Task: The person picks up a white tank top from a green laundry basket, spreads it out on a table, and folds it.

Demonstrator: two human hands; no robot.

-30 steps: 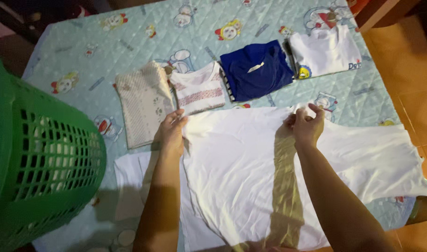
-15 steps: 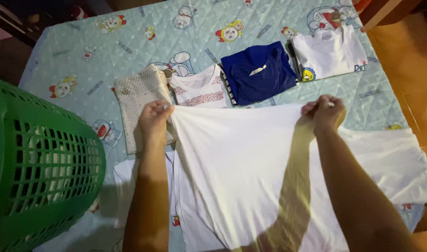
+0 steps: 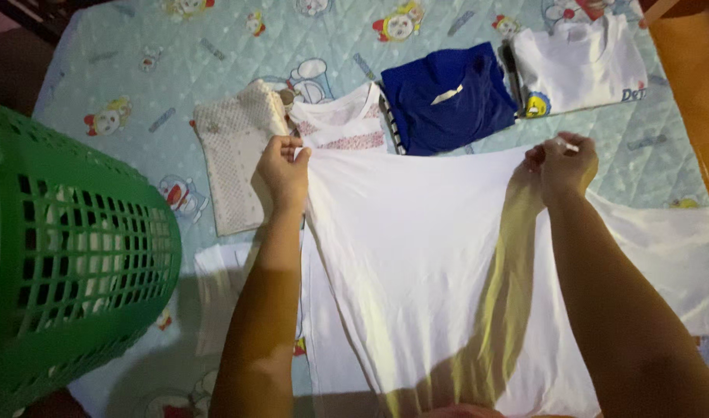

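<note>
We pinch a white T-shirt [image 3: 416,255] taut over the quilted bed [image 3: 137,85], left hand [image 3: 284,170] and right hand [image 3: 563,164] gripping its edge; four folded garments [image 3: 439,97] lie beyond, this one unfolded.

Two bare forearms reaching forward from the bottom edge, roughly parallel and well apart. Left hand [image 3: 283,169] closed into a loose fist, knuckles up, thumb pressed against the side of the index finger in a pinch, wrist straight in line with the forearm. Right hand [image 3: 563,164] likewise curled shut, fingertips tucked against the thumb (a small pale nail showing at the top), wrist bent slightly inward. Both hands level with each other and raised, both elbows out of view below. Left forearm narrower in view, right forearm broader and angled in from the lower right corner.
</note>
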